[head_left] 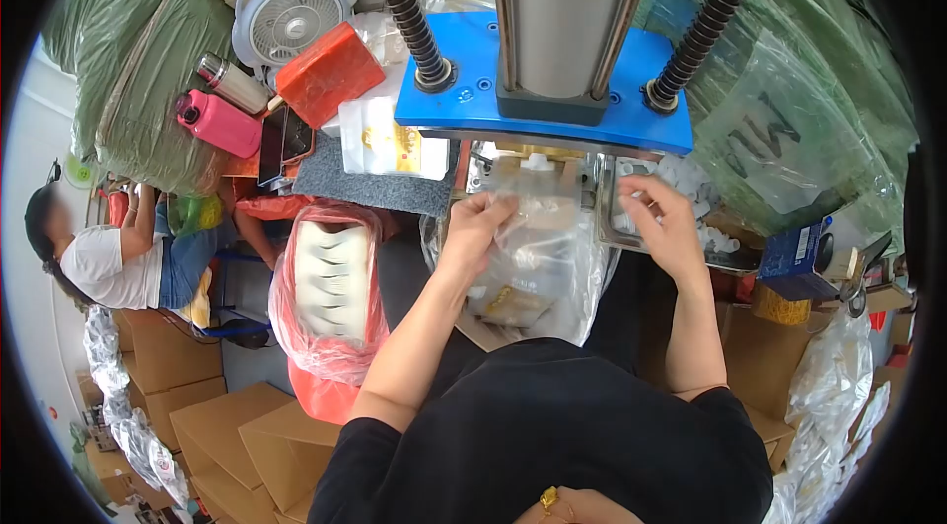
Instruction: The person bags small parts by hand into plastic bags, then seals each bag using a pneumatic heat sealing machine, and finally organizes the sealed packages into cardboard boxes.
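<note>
Left hand (475, 228): thumb and fingers pinching the edge of a clear pouch (541, 208), which lies just right of it, under the blue press (464, 80). Pouch see-through, shiny, 1 white spout. Right hand (666, 225): loosely curled by a metal tray (606, 218). Pouch's lower edge blurs into plastic below; pinching fingertips hard to make out.

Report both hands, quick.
Left hand: closed, fingers pinching a clear plastic pouch.
Right hand: fingers loosely curled by the metal tray; whether they hold anything cannot be told.
</note>
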`<state>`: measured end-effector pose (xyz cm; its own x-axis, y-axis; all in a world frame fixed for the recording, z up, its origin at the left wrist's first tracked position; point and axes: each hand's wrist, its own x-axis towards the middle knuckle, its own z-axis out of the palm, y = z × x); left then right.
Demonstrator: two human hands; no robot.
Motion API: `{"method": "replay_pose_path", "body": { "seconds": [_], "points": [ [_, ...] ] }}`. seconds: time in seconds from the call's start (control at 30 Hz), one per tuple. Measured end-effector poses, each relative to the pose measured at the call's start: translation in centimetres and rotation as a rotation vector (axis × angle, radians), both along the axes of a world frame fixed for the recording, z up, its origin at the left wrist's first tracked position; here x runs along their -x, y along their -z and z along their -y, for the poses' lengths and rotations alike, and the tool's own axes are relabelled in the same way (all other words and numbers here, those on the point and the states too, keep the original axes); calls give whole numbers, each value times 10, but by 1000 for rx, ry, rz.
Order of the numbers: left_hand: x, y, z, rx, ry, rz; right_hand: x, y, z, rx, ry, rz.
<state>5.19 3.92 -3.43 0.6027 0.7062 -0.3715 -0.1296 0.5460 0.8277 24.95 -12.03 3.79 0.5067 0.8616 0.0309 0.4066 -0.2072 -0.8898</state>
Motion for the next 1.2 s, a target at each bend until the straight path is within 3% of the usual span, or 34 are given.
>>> {"method": "replay_pose_path", "body": {
  "seconds": [0.03, 0.13, 0.2, 0.27, 0.3, 0.37, 0.4, 0.43, 0.5, 0.53, 0.63, 0.73, 0.83, 0.9, 0.93, 0.97, 1.03, 1.1, 1.13, 1.2],
  "points": [
    [-5, 9, -6, 8, 15, 58, -4, 3, -2, 0, 1, 4],
    [-10, 18, -7, -35, -5, 23, -20, 46, -9, -35, 117, 784],
    [-9, 20, -5, -23, -11, 59, -25, 67, -14, 117, 81, 778],
    [-3, 10, -19, -154, 135, -208, -23, 61, -15, 157, 101, 756],
    [5, -8, -26, -287, 250, -370, -24, 62, -18, 193, 99, 769],
    [16, -29, -54, -710, 76, -665, -27, 60, -23, 221, 100, 776],
    [36, -22, -80, -1132, -122, -755, -28, 57, -22, 164, 100, 766],
    [53, -21, -104, -1519, -287, -543, -28, 55, -21, 107, 99, 756],
    [74, -13, -93, -1431, 37, -819, -28, 52, -24, 137, 123, 702],
    [83, 17, -75, -1810, 89, -1055, -27, 53, -26, 177, 154, 651],
    [101, 19, -58, -1620, 50, -760, -30, 68, -31, 71, 293, 612],
    [93, 11, -65, -1557, -47, -722, -22, 68, -31, -115, 326, 617],
    [89, -10, -54, -1425, -110, -649, 0, 44, -20, -200, 267, 59],
    [79, -18, -25, -1282, -139, -549, 15, 25, -9, -79, -36, 8],
    [72, -25, -9, -1291, -70, -506, 21, 12, -8, -43, -148, 121],
    [65, -35, 5, -1299, -6, -464, 24, -2, -10, -31, -141, 124],
    [59, -45, 17, -1255, 77, -446, 26, -24, -21, -46, -491, 439],
    [57, -52, 21, -994, 320, -346, 32, -27, -27, -71, -523, 421],
    [57, -51, 25, -914, 336, -317, 33, -27, -31, -97, -558, 400],
    [60, -49, 37, -461, 354, -208, 44, -16, -28, -133, -488, 268]
  ]
}}
